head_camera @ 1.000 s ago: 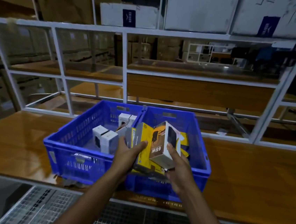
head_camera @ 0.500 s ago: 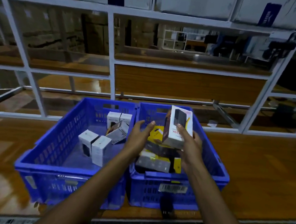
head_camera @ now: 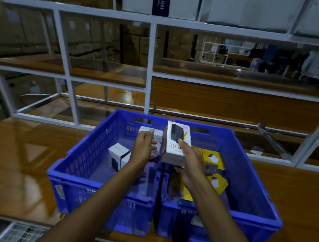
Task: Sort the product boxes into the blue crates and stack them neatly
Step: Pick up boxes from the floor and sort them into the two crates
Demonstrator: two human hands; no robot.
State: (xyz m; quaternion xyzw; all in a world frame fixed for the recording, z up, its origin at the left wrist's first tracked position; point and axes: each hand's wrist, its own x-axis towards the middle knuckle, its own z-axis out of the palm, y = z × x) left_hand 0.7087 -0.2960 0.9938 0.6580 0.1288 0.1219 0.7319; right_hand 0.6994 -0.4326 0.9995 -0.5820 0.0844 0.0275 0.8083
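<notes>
The left blue plastic crate (head_camera: 84,158) on the glossy wooden bench (head_camera: 13,154) holds small white cardboard boxes (head_camera: 118,156). Over it, the left hand (head_camera: 144,146) is loosely curled, holding nothing. Right of it, the right hand (head_camera: 189,161) grips a white "20K" carton (head_camera: 176,142) above the crates' shared edge; the right blue plastic crate (head_camera: 247,179) contains yellow packs (head_camera: 214,160).

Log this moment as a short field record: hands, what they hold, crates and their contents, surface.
right hand: grips a white box marked 20K, raised over the seam between the two crates
left hand: over the left blue crate, fingers at a small white box; grip unclear
left blue crate contents: white boxes
right blue crate contents: yellow boxes
surface: wooden table, crates side by side
behind: white metal rack
</notes>
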